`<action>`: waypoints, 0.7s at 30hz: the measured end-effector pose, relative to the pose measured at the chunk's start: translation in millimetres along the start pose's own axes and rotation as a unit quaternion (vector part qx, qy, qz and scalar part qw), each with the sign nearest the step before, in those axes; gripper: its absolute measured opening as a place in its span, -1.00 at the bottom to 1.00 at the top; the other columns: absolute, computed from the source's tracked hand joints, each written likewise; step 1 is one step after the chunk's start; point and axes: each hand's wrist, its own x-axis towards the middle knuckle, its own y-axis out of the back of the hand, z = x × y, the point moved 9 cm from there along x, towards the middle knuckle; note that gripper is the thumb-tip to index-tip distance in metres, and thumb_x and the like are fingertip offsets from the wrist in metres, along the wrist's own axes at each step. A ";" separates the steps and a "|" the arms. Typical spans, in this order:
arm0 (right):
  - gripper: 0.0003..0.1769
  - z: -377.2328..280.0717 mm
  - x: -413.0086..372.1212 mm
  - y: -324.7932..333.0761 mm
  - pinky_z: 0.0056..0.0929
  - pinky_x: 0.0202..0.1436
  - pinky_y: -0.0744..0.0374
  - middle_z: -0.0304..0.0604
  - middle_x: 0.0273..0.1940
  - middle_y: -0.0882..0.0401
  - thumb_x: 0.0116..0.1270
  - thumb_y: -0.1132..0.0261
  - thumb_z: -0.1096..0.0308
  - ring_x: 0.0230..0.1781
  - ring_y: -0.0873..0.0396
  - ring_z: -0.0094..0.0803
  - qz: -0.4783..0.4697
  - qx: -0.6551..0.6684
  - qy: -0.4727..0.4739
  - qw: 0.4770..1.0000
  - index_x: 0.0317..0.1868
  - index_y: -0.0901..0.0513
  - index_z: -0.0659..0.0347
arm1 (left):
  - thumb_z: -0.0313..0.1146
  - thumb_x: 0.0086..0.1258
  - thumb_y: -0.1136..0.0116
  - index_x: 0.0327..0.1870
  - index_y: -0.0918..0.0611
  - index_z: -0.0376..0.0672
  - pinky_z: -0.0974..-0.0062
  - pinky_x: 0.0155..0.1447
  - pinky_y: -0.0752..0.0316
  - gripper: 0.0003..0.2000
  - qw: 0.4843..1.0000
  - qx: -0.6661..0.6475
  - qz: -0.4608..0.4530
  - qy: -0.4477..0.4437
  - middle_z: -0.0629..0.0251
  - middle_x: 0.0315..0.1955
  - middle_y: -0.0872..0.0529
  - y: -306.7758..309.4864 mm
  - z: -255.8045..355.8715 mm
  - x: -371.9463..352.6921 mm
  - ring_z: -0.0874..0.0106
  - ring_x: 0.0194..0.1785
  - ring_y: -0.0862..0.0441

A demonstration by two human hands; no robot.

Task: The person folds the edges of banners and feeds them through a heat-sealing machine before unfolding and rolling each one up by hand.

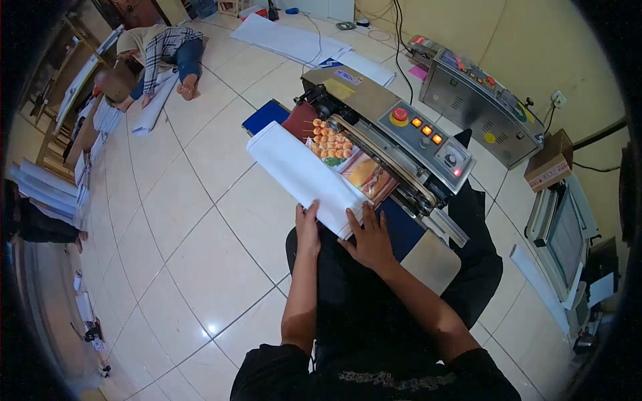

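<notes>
A folded white banner sheet (301, 175) with printed food pictures (364, 175) on its far part lies across the front of a band sealer (384, 110). The printed side runs along the machine's belt and shows skewers and a burger. At the sheet's near left edge, my left hand (307, 228) grips it, with part of its fingers hidden by the sheet. My right hand (369, 237) rests on the near right corner with its fingers spread. The sealer's control panel has a red knob (399, 115) and several lit orange buttons (426, 130).
A second sealer (478, 100) stands by the wall, with a cardboard box (550, 160) beside it. White sheets (287, 39) lie on the tiled floor behind. At the far left, another person (160, 57) bends over a folded sheet (155, 107). Cables hang behind the machine.
</notes>
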 end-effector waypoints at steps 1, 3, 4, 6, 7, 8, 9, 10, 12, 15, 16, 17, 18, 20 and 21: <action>-0.11 0.7 2.1 -0.5 0.28 0.46 -0.04 0.44 0.43 0.00 0.31 -0.20 -0.20 0.49 -0.03 0.21 -0.004 0.016 -0.009 1.000 0.50 -0.14 0.08 | -0.24 0.42 -0.17 0.20 -0.40 -0.26 0.48 0.15 -0.42 -0.57 1.000 0.000 0.001 -0.003 0.21 0.00 -0.57 -0.5 -3.5 -2.9 0.39 0.02 -0.53; -0.12 1.0 5.7 -0.6 0.27 0.46 -0.04 0.43 0.43 -0.01 0.31 -0.23 -0.17 0.49 -0.03 0.21 -0.009 0.035 -0.016 0.999 0.50 -0.15 0.07 | -0.33 0.39 -0.21 0.23 -0.38 -0.33 0.43 0.22 -0.40 -0.54 0.999 0.017 -0.020 -0.024 0.15 0.04 -0.58 -4.0 -4.9 -6.3 0.37 0.10 -0.52; -0.13 0.7 7.6 1.4 0.27 0.45 -0.07 0.39 0.44 -0.01 0.29 -0.26 -0.14 0.49 -0.05 0.21 -0.011 0.050 -0.007 0.999 0.49 -0.16 0.04 | -0.33 0.39 -0.21 0.23 -0.38 -0.33 0.43 0.22 -0.40 -0.54 0.999 0.021 -0.016 -0.023 0.15 0.04 -0.58 -3.9 -4.7 -6.0 0.37 0.10 -0.52; -0.13 6.6 5.2 3.1 0.27 0.44 -0.10 0.36 0.45 0.00 0.27 -0.29 -0.11 0.48 -0.07 0.21 -0.005 0.064 0.001 0.998 0.49 -0.18 0.02 | -0.35 0.38 -0.24 0.22 -0.40 -0.33 0.44 0.22 -0.39 -0.54 0.996 0.065 -0.012 -0.062 0.13 0.04 -0.59 -3.8 -0.5 -1.7 0.37 0.11 -0.52; -0.14 10.4 1.0 1.0 0.24 0.46 -0.08 0.32 0.46 -0.01 0.26 -0.31 -0.07 0.49 -0.05 0.21 -0.025 0.096 0.015 0.995 0.48 -0.19 0.01 | -0.35 0.36 -0.27 0.21 -0.41 -0.33 0.43 0.22 -0.39 -0.54 0.997 0.052 -0.013 -0.060 0.13 0.05 -0.59 -3.3 -1.2 1.0 0.36 0.11 -0.52; -0.15 13.7 -4.9 0.2 0.21 0.47 -0.07 0.28 0.47 -0.01 0.25 -0.33 -0.03 0.49 -0.03 0.20 -0.047 0.126 0.028 0.991 0.48 -0.21 0.00 | -0.35 0.36 -0.27 0.21 -0.41 -0.33 0.43 0.22 -0.39 -0.54 0.997 0.053 -0.016 -0.061 0.13 0.05 -0.59 -3.1 -2.5 2.2 0.36 0.11 -0.52; -0.15 19.5 -13.5 4.0 0.21 0.47 -0.07 0.28 0.47 -0.01 0.25 -0.33 -0.03 0.49 -0.03 0.20 -0.046 0.126 0.026 0.991 0.48 -0.21 0.00 | -0.35 0.35 -0.28 0.22 -0.41 -0.32 0.43 0.23 -0.38 -0.52 0.997 0.056 -0.011 -0.058 0.14 0.05 -0.59 -1.2 -4.9 2.9 0.36 0.11 -0.51; -0.17 20.3 -25.7 4.9 0.18 0.50 -0.05 0.23 0.49 0.02 0.26 -0.33 0.01 0.50 -0.01 0.19 -0.081 0.126 0.034 0.988 0.47 -0.21 0.01 | -0.36 0.34 -0.29 0.22 -0.40 -0.31 0.42 0.24 -0.37 -0.51 0.997 0.059 -0.006 -0.054 0.15 0.05 -0.58 0.4 -6.6 3.6 0.35 0.12 -0.50; -0.19 24.9 -51.0 10.1 0.15 0.52 -0.02 0.19 0.50 0.04 0.28 -0.32 0.05 0.51 0.01 0.19 -0.118 0.126 0.040 0.984 0.47 -0.21 0.03 | -0.37 0.32 -0.31 0.23 -0.39 -0.29 0.41 0.26 -0.35 -0.49 0.998 0.042 -0.007 -0.054 0.16 0.05 -0.57 0.7 -7.6 4.7 0.35 0.13 -0.49; -0.23 33.6 -89.8 19.4 0.14 0.53 0.00 0.15 0.51 0.03 0.28 -0.32 0.07 0.51 0.00 0.16 -0.124 0.113 0.044 0.985 0.45 -0.26 0.02 | -0.40 0.29 -0.32 0.25 -0.37 -0.26 0.39 0.29 -0.31 -0.46 0.998 0.018 -0.010 -0.063 0.17 0.07 -0.56 -1.1 -6.3 3.7 0.35 0.15 -0.47; -0.25 36.9 -101.2 20.5 0.13 0.54 0.02 0.13 0.51 0.02 0.29 -0.31 0.06 0.51 0.01 0.15 -0.124 0.075 0.041 0.989 0.45 -0.27 0.01 | -0.41 0.27 -0.33 0.26 -0.36 -0.25 0.39 0.30 -0.30 -0.45 0.997 0.011 -0.012 -0.076 0.17 0.07 -0.54 -2.8 -3.1 3.0 0.35 0.16 -0.46; -0.26 40.3 -106.7 20.8 0.13 0.54 0.03 0.12 0.51 0.01 0.29 -0.30 0.05 0.52 0.01 0.14 -0.123 0.037 0.038 0.991 0.44 -0.29 -0.01 | -0.43 0.27 -0.32 0.29 -0.34 -0.24 0.39 0.31 -0.29 -0.42 0.997 0.010 -0.008 -0.081 0.18 0.10 -0.53 -3.7 -1.0 1.9 0.35 0.18 -0.44; -0.26 41.9 -106.4 19.0 0.13 0.54 0.03 0.12 0.51 0.01 0.29 -0.30 0.05 0.52 0.01 0.14 -0.123 0.037 0.038 0.991 0.44 -0.29 -0.01 | -0.43 0.27 -0.32 0.29 -0.34 -0.24 0.39 0.31 -0.29 -0.42 0.997 0.010 -0.008 -0.081 0.18 0.10 -0.53 -3.7 -2.1 3.2 0.35 0.18 -0.44; -0.28 43.1 -104.8 13.7 0.11 0.55 0.05 0.12 0.52 0.01 0.32 -0.26 0.02 0.53 0.03 0.13 -0.126 0.030 0.023 0.991 0.45 -0.28 -0.04 | -0.45 0.27 -0.31 0.34 -0.30 -0.24 0.38 0.32 -0.28 -0.38 0.995 -0.011 -0.021 -0.093 0.17 0.15 -0.49 -4.2 -0.7 3.1 0.33 0.22 -0.41; -0.28 42.2 -103.9 14.0 0.11 0.55 0.05 0.12 0.52 0.01 0.32 -0.26 0.02 0.53 0.03 0.13 -0.124 0.032 0.020 0.992 0.45 -0.28 -0.04 | -0.45 0.27 -0.31 0.34 -0.30 -0.24 0.38 0.32 -0.28 -0.38 0.995 -0.008 -0.024 -0.093 0.17 0.15 -0.49 -4.4 -1.0 2.8 0.33 0.22 -0.41</action>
